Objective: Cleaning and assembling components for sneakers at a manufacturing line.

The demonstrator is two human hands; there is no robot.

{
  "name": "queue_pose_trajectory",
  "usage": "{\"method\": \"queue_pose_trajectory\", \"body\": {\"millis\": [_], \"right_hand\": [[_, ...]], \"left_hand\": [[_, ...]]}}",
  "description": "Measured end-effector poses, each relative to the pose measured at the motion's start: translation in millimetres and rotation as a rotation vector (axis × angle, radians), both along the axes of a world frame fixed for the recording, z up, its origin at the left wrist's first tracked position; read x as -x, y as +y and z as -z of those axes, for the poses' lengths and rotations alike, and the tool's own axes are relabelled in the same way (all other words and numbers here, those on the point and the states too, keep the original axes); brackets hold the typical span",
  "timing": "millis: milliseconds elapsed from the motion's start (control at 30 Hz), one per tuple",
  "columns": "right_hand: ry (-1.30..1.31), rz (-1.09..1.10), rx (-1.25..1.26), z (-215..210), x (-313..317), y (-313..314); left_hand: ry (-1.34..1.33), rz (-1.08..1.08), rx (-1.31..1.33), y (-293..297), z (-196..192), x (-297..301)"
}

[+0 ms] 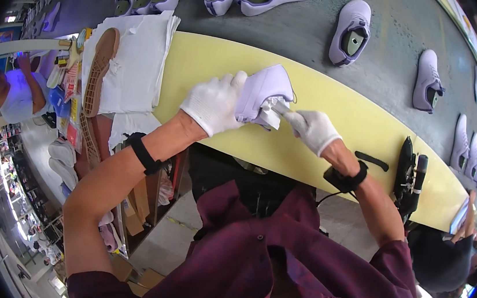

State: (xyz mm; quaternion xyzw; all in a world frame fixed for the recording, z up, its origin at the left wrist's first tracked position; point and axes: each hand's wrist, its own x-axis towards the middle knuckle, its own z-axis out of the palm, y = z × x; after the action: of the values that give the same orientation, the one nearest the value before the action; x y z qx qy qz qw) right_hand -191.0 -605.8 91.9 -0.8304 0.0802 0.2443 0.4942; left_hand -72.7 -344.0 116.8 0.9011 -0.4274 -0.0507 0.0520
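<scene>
My left hand point(215, 101), in a white knit glove, is closed around a lavender sneaker point(268, 91) held above the pale yellow bench. White crumpled paper point(270, 116) shows at the shoe's opening, on the side facing my right hand. My right hand point(312, 130), also gloved, pinches a flat silvery piece point(280, 108) whose other end meets the opening. Its exact kind cannot be made out, and my fingers hide its near end. A thin loop stands out from the shoe's edge.
Beyond the yellow bench point(202, 52), a dark conveyor belt point(297, 36) carries several lavender sneakers point(352, 30). A stack of white paper point(140, 63) and brown soles point(103, 65) lie at left. Black tools point(410, 176) rest at right. Other people point(442, 258) are on both sides.
</scene>
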Motion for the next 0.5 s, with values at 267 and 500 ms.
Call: {"method": "queue_pose_trajectory", "body": {"millis": [267,500], "right_hand": [[-0.131,-0.034,0.128,0.8,4.6,7.3],[-0.359,-0.521,0.191,-12.1,-32.2,27.2]], "left_hand": [[0.052,0.053,0.047,4.0,8.2,-11.2],[0.102,0.082,-0.028,2.9,7.1,-13.0]]}}
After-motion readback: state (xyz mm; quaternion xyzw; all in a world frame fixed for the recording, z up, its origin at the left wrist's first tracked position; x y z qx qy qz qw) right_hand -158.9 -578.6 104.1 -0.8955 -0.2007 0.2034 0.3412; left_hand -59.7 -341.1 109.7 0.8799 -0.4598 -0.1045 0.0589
